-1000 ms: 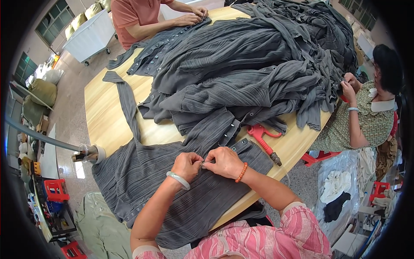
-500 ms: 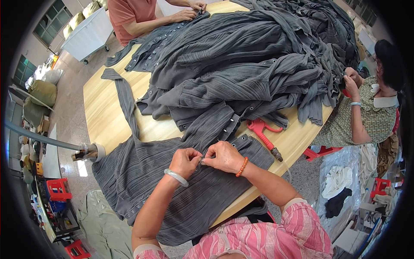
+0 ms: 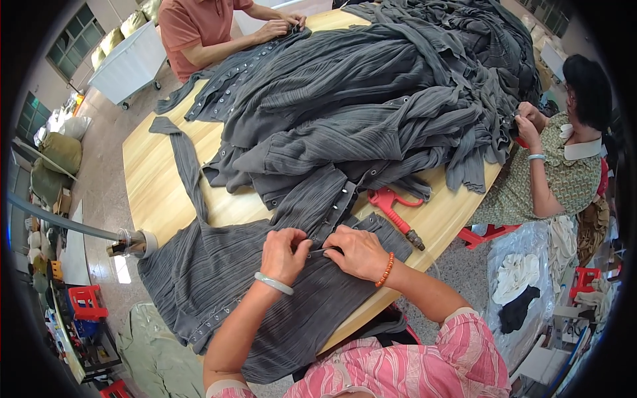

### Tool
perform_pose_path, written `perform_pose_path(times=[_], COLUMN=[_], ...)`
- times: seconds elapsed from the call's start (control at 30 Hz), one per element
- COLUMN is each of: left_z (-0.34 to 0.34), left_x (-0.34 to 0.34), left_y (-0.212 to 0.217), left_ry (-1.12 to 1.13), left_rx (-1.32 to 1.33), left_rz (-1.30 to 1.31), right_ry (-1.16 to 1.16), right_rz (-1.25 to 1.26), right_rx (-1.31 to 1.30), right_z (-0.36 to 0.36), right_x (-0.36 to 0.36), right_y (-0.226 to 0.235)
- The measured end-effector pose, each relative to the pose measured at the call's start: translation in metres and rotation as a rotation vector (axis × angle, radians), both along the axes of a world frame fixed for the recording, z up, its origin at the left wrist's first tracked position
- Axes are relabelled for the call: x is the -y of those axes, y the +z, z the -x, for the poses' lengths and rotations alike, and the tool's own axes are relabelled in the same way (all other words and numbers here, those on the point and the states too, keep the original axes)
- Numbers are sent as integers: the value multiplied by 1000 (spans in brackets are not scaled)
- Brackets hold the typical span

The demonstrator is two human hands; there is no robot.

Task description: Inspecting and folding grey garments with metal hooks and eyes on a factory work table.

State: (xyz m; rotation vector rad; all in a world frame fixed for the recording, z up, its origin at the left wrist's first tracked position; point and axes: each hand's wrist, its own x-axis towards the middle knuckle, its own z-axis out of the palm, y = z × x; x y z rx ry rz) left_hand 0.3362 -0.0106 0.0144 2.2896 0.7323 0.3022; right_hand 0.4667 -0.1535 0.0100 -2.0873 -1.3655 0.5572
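Observation:
A dark grey ribbed knit garment (image 3: 219, 265) with rows of metal eyelets and snaps lies spread over the near edge of the wooden table. My left hand (image 3: 285, 255), a pale bangle on its wrist, pinches the garment's eyelet edge between thumb and fingers. Close by on the right, my right hand (image 3: 358, 252), with an orange bead bracelet, has its thumb and forefinger closed on the same edge. Whatever small piece sits between the fingertips is too small to make out. Just beyond my right hand lies a red trigger air gun (image 3: 398, 209) with a metal fitting.
A big heap of similar grey garments (image 3: 371, 86) covers the far part of the wooden table (image 3: 152, 166). One co-worker (image 3: 206, 33) handles a garment at the far left; another (image 3: 551, 159) works at the right. A metal cup (image 3: 136, 243) stands on the left edge.
My hands have moved slightly apart, the right one shifting down and turning a little. The whole view has slid slightly left. Both hands stay at the garment's edge.

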Motion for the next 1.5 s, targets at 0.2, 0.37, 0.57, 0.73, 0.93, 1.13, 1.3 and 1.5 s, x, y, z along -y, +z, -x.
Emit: perform_pose_path(times=[0.2, 0.37, 0.57, 0.73, 0.93, 1.13, 1.3, 1.5], left_z=[-26, -13, -17, -17, -14, -17, -27, -46], left_x=[2, -14, -12, -5, -17, -13, 12, 21], left_y=[-19, -50, -45, -31, -41, -30, -7, -11], left_ry=[-54, -92, -30, 29, 7, 6, -44, -102], left_rx=[-23, -32, -119, -94, -87, -14, 130, 5], left_rz=[-2, 147, 277, 409, 531, 298, -181, -353], right_ry=[-17, 6, 32, 10, -64, -74, -54, -55], right_rz=[-61, 70, 163, 115, 139, 200, -32, -13], right_rx=[-14, -80, -170, -159, -213, -107, -22, -42], right_z=[-12, -11, -20, -14, -17, -26, -32, -31], right_x=[-3, -23, -23, -20, -27, -9, 14, 8], right_y=[-6, -17, -2, -8, -14, 5, -4, -7])
